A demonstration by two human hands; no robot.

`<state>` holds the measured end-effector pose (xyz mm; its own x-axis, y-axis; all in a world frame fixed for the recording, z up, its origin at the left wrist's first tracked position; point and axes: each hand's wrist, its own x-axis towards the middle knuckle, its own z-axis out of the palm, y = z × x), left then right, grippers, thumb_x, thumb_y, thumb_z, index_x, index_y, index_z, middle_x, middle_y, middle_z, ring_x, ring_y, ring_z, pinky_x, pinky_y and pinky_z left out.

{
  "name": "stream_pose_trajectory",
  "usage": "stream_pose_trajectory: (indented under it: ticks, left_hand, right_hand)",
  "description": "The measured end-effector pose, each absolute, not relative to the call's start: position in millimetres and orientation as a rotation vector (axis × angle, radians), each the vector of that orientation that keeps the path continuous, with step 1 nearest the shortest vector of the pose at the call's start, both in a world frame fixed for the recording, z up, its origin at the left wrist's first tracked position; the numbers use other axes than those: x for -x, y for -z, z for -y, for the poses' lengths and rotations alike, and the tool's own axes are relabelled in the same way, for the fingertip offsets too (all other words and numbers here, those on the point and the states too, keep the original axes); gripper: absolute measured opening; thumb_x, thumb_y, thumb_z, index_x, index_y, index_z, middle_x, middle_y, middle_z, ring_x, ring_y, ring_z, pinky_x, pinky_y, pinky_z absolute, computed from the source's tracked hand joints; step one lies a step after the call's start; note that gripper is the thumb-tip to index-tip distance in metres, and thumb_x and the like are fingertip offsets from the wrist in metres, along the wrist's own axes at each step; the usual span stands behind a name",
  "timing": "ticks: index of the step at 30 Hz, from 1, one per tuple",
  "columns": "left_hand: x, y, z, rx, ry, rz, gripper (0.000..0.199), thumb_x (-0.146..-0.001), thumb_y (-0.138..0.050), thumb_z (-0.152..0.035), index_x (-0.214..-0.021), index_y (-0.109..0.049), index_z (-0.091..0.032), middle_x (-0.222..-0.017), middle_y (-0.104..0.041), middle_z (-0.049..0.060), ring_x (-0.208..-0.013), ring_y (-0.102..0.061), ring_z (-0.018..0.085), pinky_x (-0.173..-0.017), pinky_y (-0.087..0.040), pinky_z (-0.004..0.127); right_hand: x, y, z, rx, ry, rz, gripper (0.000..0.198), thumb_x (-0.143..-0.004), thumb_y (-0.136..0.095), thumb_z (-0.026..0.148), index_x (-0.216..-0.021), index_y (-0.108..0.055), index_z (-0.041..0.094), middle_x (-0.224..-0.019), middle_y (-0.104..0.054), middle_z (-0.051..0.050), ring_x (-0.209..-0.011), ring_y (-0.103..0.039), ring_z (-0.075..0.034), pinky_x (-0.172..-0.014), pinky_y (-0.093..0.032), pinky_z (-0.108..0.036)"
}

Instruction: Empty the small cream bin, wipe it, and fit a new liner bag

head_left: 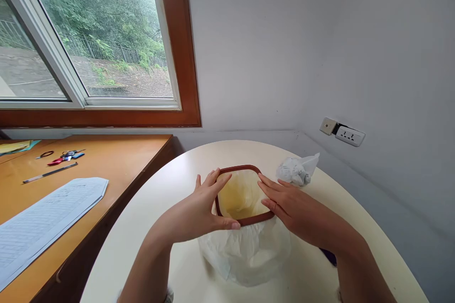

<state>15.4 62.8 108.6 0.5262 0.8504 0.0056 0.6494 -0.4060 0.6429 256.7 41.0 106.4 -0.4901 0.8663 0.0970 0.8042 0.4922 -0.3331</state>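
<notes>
A brown rim ring (254, 220), roughly square with rounded corners, sits around the mouth of a waste bin in front of me. A thin whitish plastic bag (245, 255) lines the inside, which looks yellowish, and drapes loosely outside below the ring. My left hand (197, 208) grips the ring's left side, thumb along the near edge and fingers spread toward the far left corner. On the right side, my right hand (289, 203) holds the ring, its fingers over the edge and its thumb near the front corner. Most of the bin's outer wall is hidden by the bag.
The bin stands on a round cream table (142, 227). A crumpled white plastic bag (295, 170) lies behind my right hand. A dark object (329, 256) shows partly under my right forearm. On the wooden desk (117, 151) are papers (53, 213), a pen (50, 173) and keys (67, 156).
</notes>
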Motion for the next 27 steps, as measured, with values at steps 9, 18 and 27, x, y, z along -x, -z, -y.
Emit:
stream_pose_trajectory:
  ticks: [9, 18, 27]
  left_hand:
    - [-18.9, -115.5, -60.5, -2.172, -0.408, -1.177, 0.080, -0.071, -0.062, -0.050, -0.139, -0.023, -0.031, -0.147, -0.021, 0.008, -0.133, -0.022, 0.033, -0.101, -0.031, 0.047]
    - [-16.6, -113.2, -62.1, -2.183, -0.364, -1.252, 0.080, -0.072, -0.057, -0.055, -0.140, -0.019, -0.032, -0.149, -0.015, 0.004, -0.134, -0.018, 0.032, -0.101, -0.032, 0.042]
    - [-17.0, -114.6, -60.1, -2.172, -0.367, -1.277, 0.081, -0.071, -0.059, -0.053, -0.139, -0.023, -0.031, -0.148, -0.021, 0.006, -0.132, -0.025, 0.033, -0.101, -0.031, 0.043]
  right_hand:
    - [-249.5, -108.2, -38.4, 1.417, -0.362, 2.483, 0.046, -0.095, -0.020, 0.033, -0.134, -0.038, 0.017, -0.142, -0.034, -0.008, -0.130, -0.031, -0.024, -0.102, -0.034, -0.044]
    - [-247.0, -110.0, -37.5, 1.419, -0.345, 2.453, 0.043, -0.094, -0.022, 0.027, -0.132, -0.041, 0.016, -0.141, -0.035, -0.010, -0.130, -0.031, -0.022, -0.101, -0.037, -0.041]
    - [-247.6, -110.1, -38.1, 1.391, -0.335, 2.464, 0.043, -0.094, -0.024, 0.025, -0.131, -0.042, 0.014, -0.139, -0.038, -0.011, -0.130, -0.032, -0.021, -0.103, -0.034, -0.040]
